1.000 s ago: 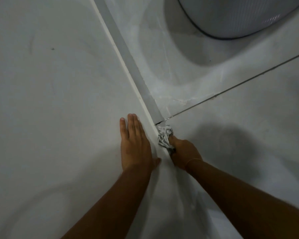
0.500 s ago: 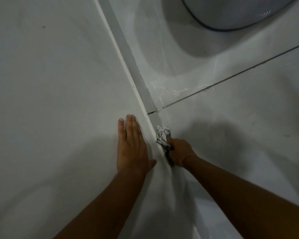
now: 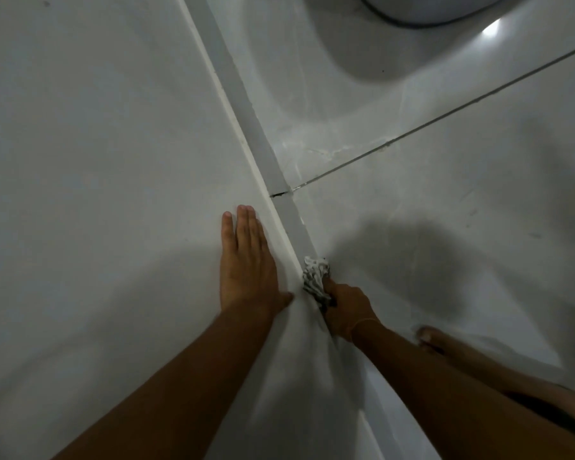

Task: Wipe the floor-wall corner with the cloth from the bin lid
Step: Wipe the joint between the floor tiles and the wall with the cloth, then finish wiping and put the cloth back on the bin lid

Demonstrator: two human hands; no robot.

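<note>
Fingers of the right hand (image 3: 347, 312) clench a crumpled white-and-grey patterned cloth (image 3: 316, 277), bunched just ahead of them against the grey floor-wall corner strip (image 3: 246, 107); left hand (image 3: 248, 263) braces flat, fingers together. Firm pressure into the seam would clean best.

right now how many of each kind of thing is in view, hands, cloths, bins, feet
hands: 2, the left hand flat on the wall, the right hand gripping the cloth
cloths: 1, the cloth pressed into the floor-wall corner
bins: 1, the bin at the top edge, only partly in view
feet: 1, a bare foot on the floor
total: 5
</note>
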